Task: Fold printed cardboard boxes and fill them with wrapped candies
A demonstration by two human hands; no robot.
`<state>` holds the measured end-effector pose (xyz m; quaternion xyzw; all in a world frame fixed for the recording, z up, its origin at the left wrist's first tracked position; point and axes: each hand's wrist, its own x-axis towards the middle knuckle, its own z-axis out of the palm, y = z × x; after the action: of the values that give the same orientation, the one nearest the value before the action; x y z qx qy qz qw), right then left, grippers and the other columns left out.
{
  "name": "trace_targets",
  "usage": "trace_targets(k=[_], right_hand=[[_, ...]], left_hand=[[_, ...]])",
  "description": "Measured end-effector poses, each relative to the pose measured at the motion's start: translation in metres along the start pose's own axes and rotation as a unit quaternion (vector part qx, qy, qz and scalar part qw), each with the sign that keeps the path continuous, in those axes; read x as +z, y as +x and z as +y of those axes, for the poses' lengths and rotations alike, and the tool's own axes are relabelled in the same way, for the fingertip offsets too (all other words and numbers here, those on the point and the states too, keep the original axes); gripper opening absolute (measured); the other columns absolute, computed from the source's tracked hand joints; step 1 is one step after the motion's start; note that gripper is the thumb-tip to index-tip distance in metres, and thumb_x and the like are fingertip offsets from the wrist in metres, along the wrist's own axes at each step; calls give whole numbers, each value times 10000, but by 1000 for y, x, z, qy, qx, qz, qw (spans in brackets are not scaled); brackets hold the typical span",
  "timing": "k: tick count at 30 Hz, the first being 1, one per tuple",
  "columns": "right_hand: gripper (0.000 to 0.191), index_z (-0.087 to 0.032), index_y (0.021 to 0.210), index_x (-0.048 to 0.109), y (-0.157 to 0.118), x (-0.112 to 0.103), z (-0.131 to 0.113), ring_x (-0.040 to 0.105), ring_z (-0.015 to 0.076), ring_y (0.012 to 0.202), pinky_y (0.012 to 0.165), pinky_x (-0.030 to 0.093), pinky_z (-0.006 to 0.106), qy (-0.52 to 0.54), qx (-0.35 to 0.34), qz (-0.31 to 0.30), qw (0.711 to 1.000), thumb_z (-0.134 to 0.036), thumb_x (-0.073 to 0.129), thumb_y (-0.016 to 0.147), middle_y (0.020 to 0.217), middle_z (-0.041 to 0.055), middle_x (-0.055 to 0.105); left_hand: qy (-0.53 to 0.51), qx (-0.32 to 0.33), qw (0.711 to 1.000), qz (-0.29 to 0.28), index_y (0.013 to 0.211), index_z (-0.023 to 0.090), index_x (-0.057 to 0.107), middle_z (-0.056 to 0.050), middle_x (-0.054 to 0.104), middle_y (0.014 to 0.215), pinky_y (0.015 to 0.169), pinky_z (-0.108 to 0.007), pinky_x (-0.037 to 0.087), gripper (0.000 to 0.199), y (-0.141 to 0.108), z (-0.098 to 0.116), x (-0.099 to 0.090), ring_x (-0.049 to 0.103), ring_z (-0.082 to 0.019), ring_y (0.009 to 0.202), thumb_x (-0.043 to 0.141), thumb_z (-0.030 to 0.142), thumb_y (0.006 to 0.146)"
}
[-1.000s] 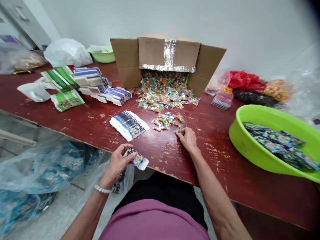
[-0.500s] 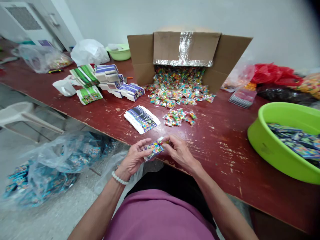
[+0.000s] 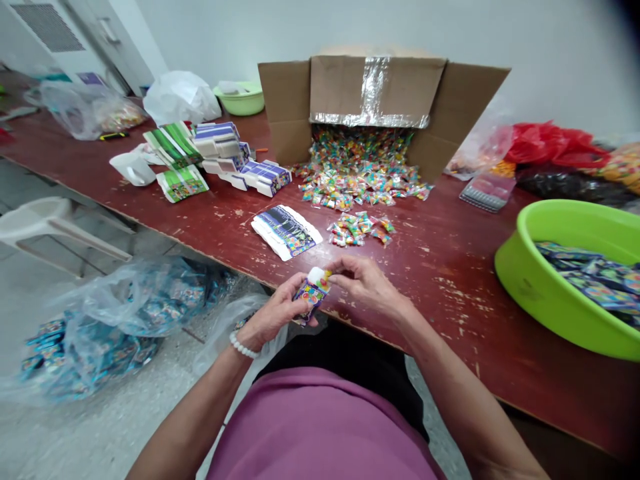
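Observation:
A small printed box (image 3: 311, 294) with its white flap up is held in my left hand (image 3: 281, 311), over the table's front edge. My right hand (image 3: 361, 283) pinches a small wrapped candy (image 3: 326, 277) at the box's open top. Beyond my hands lies a stack of flat dark-blue printed cartons (image 3: 287, 231). To its right is a small pile of wrapped candies (image 3: 357, 229). Farther back, a larger candy heap (image 3: 360, 183) spills out of a cardboard box (image 3: 373, 90).
A green tub (image 3: 535, 293) of filled packs stands at the right. Bundles of green cartons (image 3: 181, 183) and purple cartons (image 3: 265, 177) lie back left. Plastic bags of blue packs (image 3: 110, 347) and a white stool (image 3: 35, 223) are on the floor.
The box in my left hand has turned more upright, with its white flap now plainly visible. My right hand has shifted slightly right and up, and the candy in its fingertips now shows.

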<state>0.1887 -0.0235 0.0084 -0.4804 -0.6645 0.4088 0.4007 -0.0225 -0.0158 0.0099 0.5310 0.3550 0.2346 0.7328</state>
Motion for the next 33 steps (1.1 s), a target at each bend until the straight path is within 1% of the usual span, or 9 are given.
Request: trace_targets(k=[4, 7, 10, 16, 22, 26, 30, 31, 33], right_hand=[[172, -220, 1003, 729, 1, 0, -13, 667, 168, 807, 737, 475, 281, -93, -39, -41, 994, -168, 603, 898, 901, 18, 742], [195, -219, 1067, 711, 6, 8, -13, 665, 170, 845, 765, 481, 287, -65, -49, 28, 996, -184, 600, 911, 934, 28, 734], [149, -200, 977, 719, 9, 14, -10, 655, 162, 780, 718, 477, 273, -48, -42, 88, 994, -156, 596, 904, 866, 24, 723], [144, -205, 847, 732, 7, 15, -13, 627, 176, 737, 663, 427, 272, -166, -86, 36, 982, -135, 613, 887, 796, 26, 710], [158, -189, 879, 712, 10, 20, -15, 633, 199, 795, 736, 450, 299, -204, -118, 99, 967, -107, 576, 885, 844, 59, 711], [166, -183, 821, 727, 8, 22, -21, 624, 209, 748, 713, 445, 312, -252, -127, 36, 959, -142, 585, 894, 794, 77, 703], [205, -236, 921, 746, 5, 23, -32, 650, 193, 804, 754, 462, 305, -136, -112, -52, 983, -186, 549, 938, 874, 36, 734], [204, -242, 937, 743, 5, 25, -33, 651, 186, 803, 752, 468, 301, -92, -103, -46, 989, -207, 542, 943, 885, 26, 737], [154, -228, 954, 724, 5, 29, -31, 633, 175, 763, 712, 473, 293, -21, -54, 42, 997, -253, 577, 915, 883, 26, 724]], left_hand=[[16, -1, 1000, 18, 1102, 212, 606, -6, 602, 947, 599, -213, 555, 355, 3, -4, 5, 570, -131, 770, 651, 166, 753], [-57, -10, 997, 52, 1102, 205, 615, -8, 615, 873, 506, -216, 534, 310, 7, -10, 7, 573, -130, 664, 653, 300, 809], [-129, -23, 987, 92, 1049, 158, 651, -36, 646, 797, 448, -240, 515, 400, 9, -14, 6, 581, -133, 540, 584, 511, 874], [-196, -36, 972, 127, 895, 136, 664, -37, 644, 699, 403, -258, 516, 443, 8, -11, 4, 588, -141, 467, 548, 563, 889], [-166, -50, 974, 143, 876, 121, 664, -51, 670, 687, 387, -245, 506, 498, 7, -6, 4, 602, -143, 448, 544, 604, 877], [-173, -57, 972, 146, 843, 130, 656, -37, 659, 672, 375, -244, 499, 508, 5, -5, 5, 601, -145, 462, 578, 631, 847], [-161, -52, 974, 154, 831, 124, 670, -40, 666, 655, 377, -244, 493, 520, 6, -7, 6, 594, -143, 457, 579, 636, 850], [-166, -46, 972, 156, 839, 124, 674, -40, 672, 654, 386, -247, 500, 505, 6, -7, 6, 595, -142, 457, 588, 622, 851], [-191, -29, 968, 162, 878, 133, 677, -36, 687, 662, 400, -253, 511, 456, 7, -6, 5, 602, -143, 462, 608, 583, 855]])
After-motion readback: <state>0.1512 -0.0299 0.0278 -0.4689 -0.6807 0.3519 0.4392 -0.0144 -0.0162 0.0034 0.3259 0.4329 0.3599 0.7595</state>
